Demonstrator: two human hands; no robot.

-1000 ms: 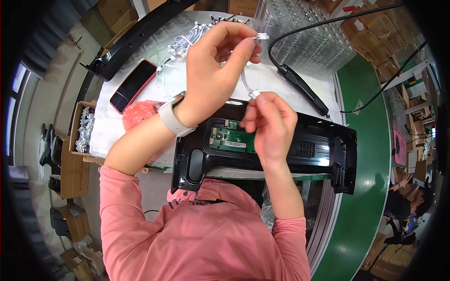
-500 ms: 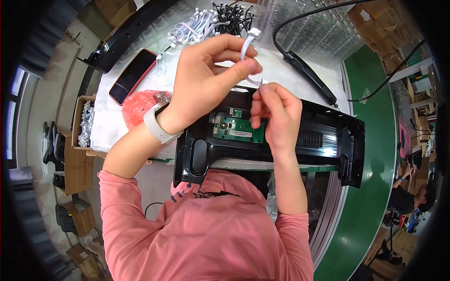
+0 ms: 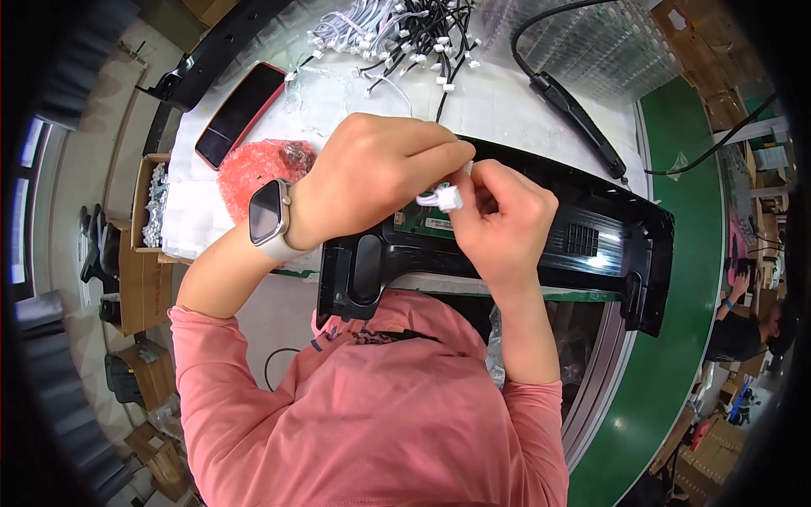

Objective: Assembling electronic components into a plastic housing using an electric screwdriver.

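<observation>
My left hand (image 3: 380,169), with a watch (image 3: 269,215) on its wrist, is closed with its fingertips against those of my right hand (image 3: 505,218). Both pinch a short white cable, mostly hidden by the fingers. One white connector (image 3: 448,198) of this cable shows below the left fingers, beside the right thumb. Under the hands lies a long black plastic housing (image 3: 498,275), its hollow side up. A green circuit board (image 3: 411,222) sits inside it, largely covered by my hands.
Piles of white cables (image 3: 359,29) and black cables (image 3: 431,38) lie at the back. A red-edged phone (image 3: 241,114) and pink bubble wrap (image 3: 253,173) are at left. A corded black tool (image 3: 579,122) and clear plastic trays (image 3: 591,46) occupy the right. Another person (image 3: 735,334) is far right.
My left hand has come down and turned over, its watch face now showing. The cable's free connector has swung from above the fingers to below them. The right hand stays close by.
</observation>
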